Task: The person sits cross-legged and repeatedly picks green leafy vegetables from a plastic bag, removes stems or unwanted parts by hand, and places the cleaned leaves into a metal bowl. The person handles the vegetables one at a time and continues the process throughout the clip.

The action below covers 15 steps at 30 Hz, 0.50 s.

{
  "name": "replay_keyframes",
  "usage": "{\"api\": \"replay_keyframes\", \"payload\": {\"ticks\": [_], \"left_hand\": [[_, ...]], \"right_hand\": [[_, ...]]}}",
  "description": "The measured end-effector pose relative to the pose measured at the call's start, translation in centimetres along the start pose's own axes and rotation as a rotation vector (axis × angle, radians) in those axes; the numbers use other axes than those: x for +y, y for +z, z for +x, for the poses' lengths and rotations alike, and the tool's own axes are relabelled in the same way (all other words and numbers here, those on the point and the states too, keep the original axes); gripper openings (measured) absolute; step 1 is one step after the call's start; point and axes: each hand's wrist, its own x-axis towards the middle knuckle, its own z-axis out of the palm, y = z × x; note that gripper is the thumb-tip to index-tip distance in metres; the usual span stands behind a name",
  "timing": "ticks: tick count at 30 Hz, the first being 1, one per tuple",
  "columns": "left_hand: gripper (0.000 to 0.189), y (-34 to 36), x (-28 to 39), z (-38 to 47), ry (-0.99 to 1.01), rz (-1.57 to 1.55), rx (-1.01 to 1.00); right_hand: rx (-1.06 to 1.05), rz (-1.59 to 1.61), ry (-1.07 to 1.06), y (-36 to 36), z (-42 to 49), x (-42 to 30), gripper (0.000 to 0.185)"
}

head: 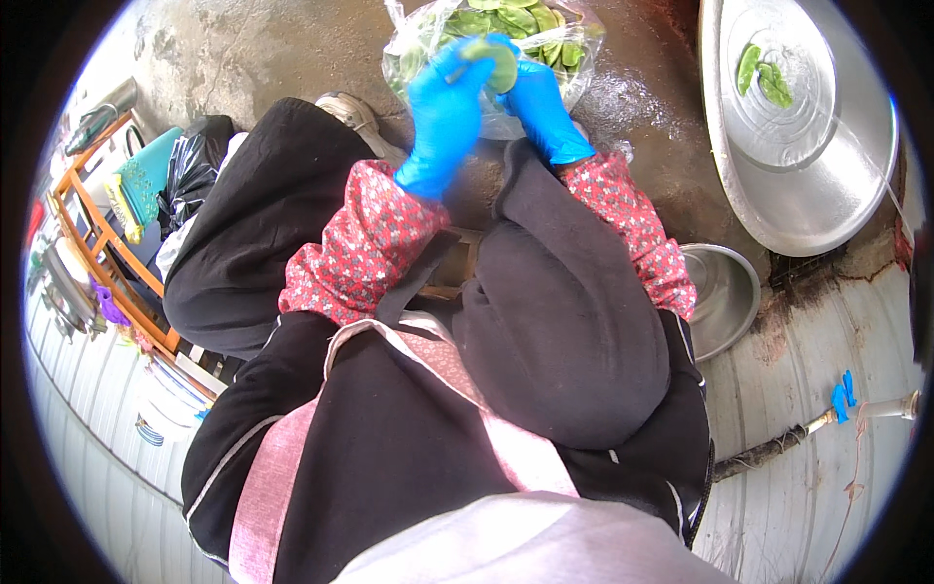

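Both my hands wear blue gloves and meet over a clear plastic bag (pixel 591 44) of flat green bean pods (pixel 511 20) at the top centre. My left hand (pixel 449 102) grips one flat pod (pixel 502 69) between thumb and fingers. Beside it, my right hand (pixel 536 106) is at the pod's right edge with its fingers bent; whether it also grips the pod cannot be told. A large metal basin (pixel 824 197) at the upper right has a few green pods (pixel 773 84) lying in it, and a thin stream of water crosses it.
A smaller metal bowl (pixel 722 306) sits beside my right sleeve. Wet concrete floor (pixel 635 109) surrounds the bag. An orange-framed rack (pixel 109 241) with bags and other goods stands at the left. At the lower right a pipe (pixel 766 445) runs along the ribbed metal wall.
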Motion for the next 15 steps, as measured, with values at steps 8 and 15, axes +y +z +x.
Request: {"api": "replay_keyframes", "payload": {"ticks": [8,15], "left_hand": [[0.028,-4.4,-1.0,4.1,-0.298,0.232,-0.208],[0.04,-4.5,0.3,4.0,-0.03,0.732,-0.353]], "right_hand": [[0.156,0.081,-0.09,-3.9,0.3,-6.7,0.028],[0.078,-0.138,-0.421,-6.3,0.6,-7.8,0.021]]}}
